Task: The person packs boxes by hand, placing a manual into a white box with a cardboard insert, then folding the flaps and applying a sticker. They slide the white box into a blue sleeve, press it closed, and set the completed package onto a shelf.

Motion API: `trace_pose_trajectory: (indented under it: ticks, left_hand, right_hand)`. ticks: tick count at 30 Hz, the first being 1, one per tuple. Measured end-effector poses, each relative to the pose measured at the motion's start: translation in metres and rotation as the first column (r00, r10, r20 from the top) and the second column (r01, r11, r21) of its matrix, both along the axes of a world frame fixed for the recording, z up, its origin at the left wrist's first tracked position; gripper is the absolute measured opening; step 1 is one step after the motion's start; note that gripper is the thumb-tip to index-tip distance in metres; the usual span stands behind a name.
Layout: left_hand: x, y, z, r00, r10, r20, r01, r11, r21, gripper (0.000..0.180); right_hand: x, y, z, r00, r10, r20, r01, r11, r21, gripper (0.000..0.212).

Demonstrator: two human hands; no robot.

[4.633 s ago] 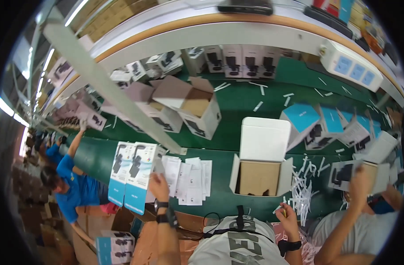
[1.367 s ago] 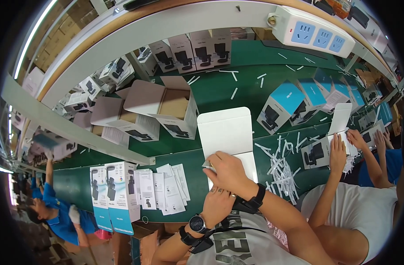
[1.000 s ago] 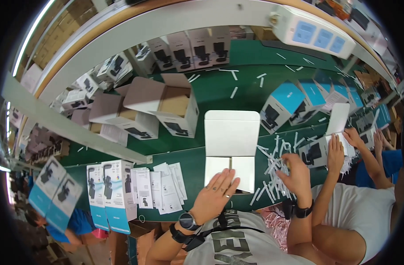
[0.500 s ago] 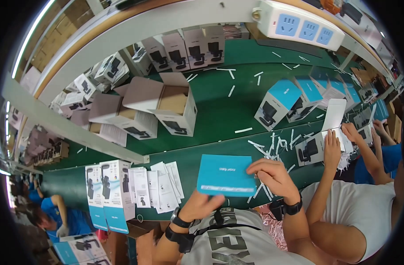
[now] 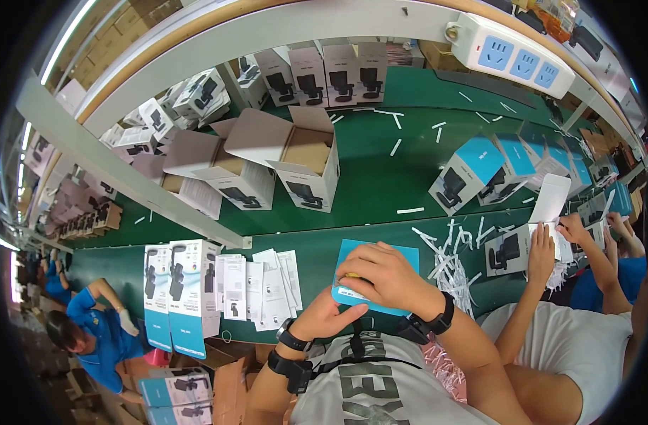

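In front of my body, a box with a flat blue top (image 5: pixel 403 261) and a white strip near its front edge sits at the table's near side. My left hand (image 5: pixel 325 315) grips its front left corner, thumb along the near edge and the other fingers mostly hidden. Over the top bends my right hand (image 5: pixel 388 275), its fingers curled around a small yellow thing (image 5: pixel 352 275) near the white strip. Only a bit of that yellow thing shows, and its kind is unclear.
White paper strips (image 5: pixel 451 273) lie heaped right of the box. Leaflets (image 5: pixel 273 297) and tall white-and-blue boxes (image 5: pixel 189 276) stand left. Open cartons (image 5: pixel 306 166) and blue-topped boxes (image 5: pixel 465 173) are farther back. A co-worker's hands (image 5: pixel 541 248) work on a white box at right.
My right hand has moved left from the box's right side onto its top, now with a yellow thing in its fingers. My left hand has closed on the left corner. The view has shifted.
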State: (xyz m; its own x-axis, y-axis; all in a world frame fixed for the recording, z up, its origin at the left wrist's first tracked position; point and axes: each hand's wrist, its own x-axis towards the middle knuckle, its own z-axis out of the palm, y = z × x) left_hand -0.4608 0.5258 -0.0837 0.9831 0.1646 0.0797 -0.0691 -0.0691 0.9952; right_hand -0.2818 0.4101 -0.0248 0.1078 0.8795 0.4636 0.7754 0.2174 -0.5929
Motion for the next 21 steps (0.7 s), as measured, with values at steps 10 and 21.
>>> trace_pose_trajectory:
  ticks: [10,21]
  left_hand:
    - [-0.004,0.003,-0.005,0.995,0.072,0.072,-0.091,0.941,0.324,0.047]
    - [-0.006,0.014,0.005,0.956,0.256,0.141,-0.286,0.918,0.274,0.073]
  right_hand:
    - [-0.014,-0.019,0.013,0.995,0.016,-0.103,-0.026,0.995,-0.097,0.009]
    - [-0.016,-0.146,-0.036,0.759,-0.539,-0.366,0.499,0.842,-0.205,0.057]
